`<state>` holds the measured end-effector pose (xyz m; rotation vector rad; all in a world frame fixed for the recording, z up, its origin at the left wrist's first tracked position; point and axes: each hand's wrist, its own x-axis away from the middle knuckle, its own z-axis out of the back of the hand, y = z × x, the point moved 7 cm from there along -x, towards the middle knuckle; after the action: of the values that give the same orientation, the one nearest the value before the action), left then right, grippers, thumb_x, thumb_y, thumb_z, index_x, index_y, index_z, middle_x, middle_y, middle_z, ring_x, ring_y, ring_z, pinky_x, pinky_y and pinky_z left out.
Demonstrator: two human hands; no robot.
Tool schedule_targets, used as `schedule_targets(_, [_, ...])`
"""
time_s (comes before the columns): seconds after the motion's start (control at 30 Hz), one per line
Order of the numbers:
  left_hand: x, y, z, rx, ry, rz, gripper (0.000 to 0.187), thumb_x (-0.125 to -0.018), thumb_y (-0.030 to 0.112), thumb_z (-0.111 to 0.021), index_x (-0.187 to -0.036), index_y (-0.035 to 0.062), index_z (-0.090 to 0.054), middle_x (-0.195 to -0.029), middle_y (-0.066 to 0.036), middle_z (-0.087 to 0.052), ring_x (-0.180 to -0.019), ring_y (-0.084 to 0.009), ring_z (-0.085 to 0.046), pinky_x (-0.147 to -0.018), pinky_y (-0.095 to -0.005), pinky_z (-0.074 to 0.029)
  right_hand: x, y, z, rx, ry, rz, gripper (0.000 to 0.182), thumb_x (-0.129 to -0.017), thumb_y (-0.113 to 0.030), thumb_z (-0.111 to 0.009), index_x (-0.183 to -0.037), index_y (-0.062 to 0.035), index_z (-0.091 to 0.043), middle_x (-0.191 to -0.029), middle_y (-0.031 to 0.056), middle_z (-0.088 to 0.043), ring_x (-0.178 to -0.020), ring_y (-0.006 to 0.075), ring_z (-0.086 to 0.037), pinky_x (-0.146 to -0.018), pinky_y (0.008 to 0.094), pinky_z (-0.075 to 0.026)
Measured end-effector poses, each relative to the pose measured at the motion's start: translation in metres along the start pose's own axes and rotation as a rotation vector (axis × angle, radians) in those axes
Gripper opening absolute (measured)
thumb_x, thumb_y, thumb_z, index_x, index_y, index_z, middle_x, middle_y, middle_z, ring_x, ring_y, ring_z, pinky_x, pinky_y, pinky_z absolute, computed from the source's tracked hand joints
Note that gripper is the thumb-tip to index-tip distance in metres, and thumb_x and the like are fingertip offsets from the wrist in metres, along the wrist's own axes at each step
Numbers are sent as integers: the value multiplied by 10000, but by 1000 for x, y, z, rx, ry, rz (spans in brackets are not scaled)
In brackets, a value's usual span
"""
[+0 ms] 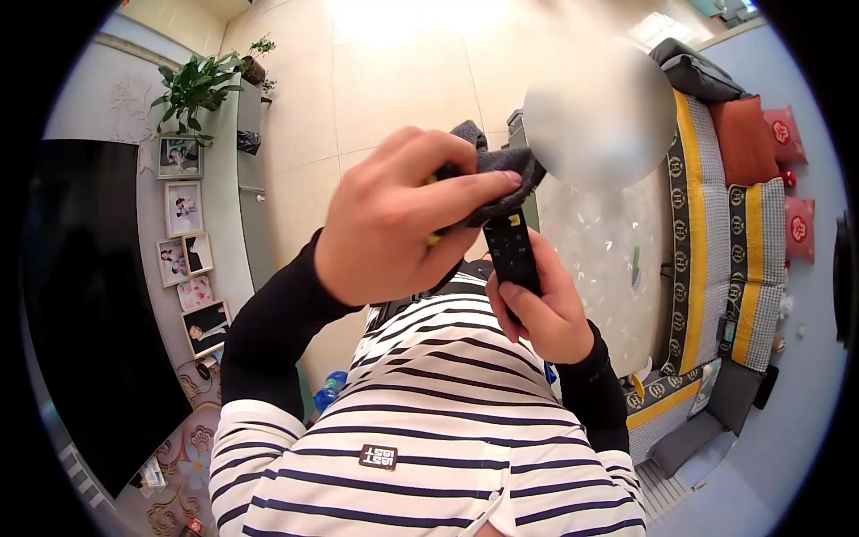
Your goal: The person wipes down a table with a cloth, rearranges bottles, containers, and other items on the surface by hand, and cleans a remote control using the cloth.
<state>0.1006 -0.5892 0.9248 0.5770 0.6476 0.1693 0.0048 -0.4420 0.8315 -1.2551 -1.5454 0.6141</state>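
My left hand (394, 210) is closed around a bunched dark grey cloth (506, 170) with small yellow patches. The cloth is at the far end of a black remote control (512, 255) with small buttons and covers that end. Lower down, my right hand (550, 309) grips the near end of the remote, its thumb lying across the front. Both hands are in front of my striped shirt, close together.
On the right stands a pale patterned table (591, 259), partly hidden by a round blurred patch. Beyond it is a sofa with patterned covers (702, 242) and red cushions (743, 143). To the left are a cabinet (255, 179), framed photos (183, 210), a plant (192, 94) and a large black screen (98, 304).
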Motion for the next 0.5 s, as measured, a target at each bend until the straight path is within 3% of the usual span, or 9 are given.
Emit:
schedule_targets(0.07, [1,-22,-13,-57,-56,54,356,-758,-18,-736,-1100,72,-769,-1037,-129,-654,-866,-304,-655,-740,-372,-543,1,-8,-1,53,-12,-29,538,-980,27,-408,-1515,-21,-371,-850,51,-565,-530,82,-494,-480,217,-410])
schedule_targets(0.13, [5,-46,-4,-176,69,161,267,-846,-4,-721,-1113,-6,-735,-1043,-151,-660,-881,-313,-667,-763,-367,-545,1,-2,7,62,7,36,532,-970,37,-412,-1501,6,-392,-857,43,-562,-626,78,-507,-571,213,-427])
schedule_targets(0.23, [3,-42,2,21,68,182,296,-870,12,-728,-1163,-27,-713,-1049,-153,-656,-893,-283,-667,-774,-343,-534,2,-2,9,123,36,96,546,-956,44,-453,-1499,25,-407,-888,51,-571,-759,93,-514,-695,244,-450])
schedule_targets(0.3, [-4,-28,-13,129,-55,119,345,-870,35,-740,-1211,-9,-701,-1042,-153,-645,-899,-288,-658,-776,-346,-529,3,-7,7,189,46,70,553,-948,43,-471,-1497,34,-407,-890,60,-578,-765,106,-530,-700,259,-461])
schedule_targets(0.37, [-9,-40,-29,42,-127,131,286,-861,57,-757,-1139,-1,-719,-1028,-155,-644,-888,-312,-648,-772,-355,-521,0,-6,15,257,46,61,564,-940,31,-502,-1495,48,-402,-874,65,-587,-768,125,-553,-707,282,-472])
schedule_targets(0.43, [-9,-64,-38,-37,-181,182,228,-866,64,-756,-1076,-18,-720,-1032,-158,-652,-886,-310,-653,-765,-356,-519,-1,0,26,348,87,201,567,-941,9,-523,-1494,46,-404,-863,72,-599,-742,145,-558,-713,296,-475])
schedule_targets(0.5, [-13,-71,-29,-124,-37,205,206,-863,86,-763,-1056,17,-742,-1017,-145,-657,-889,-313,-652,-767,-375,-530,2,0,37,418,125,252,571,-943,-12,-540,-1494,41,-403,-854,85,-607,-727,169,-569,-723,309,-478])
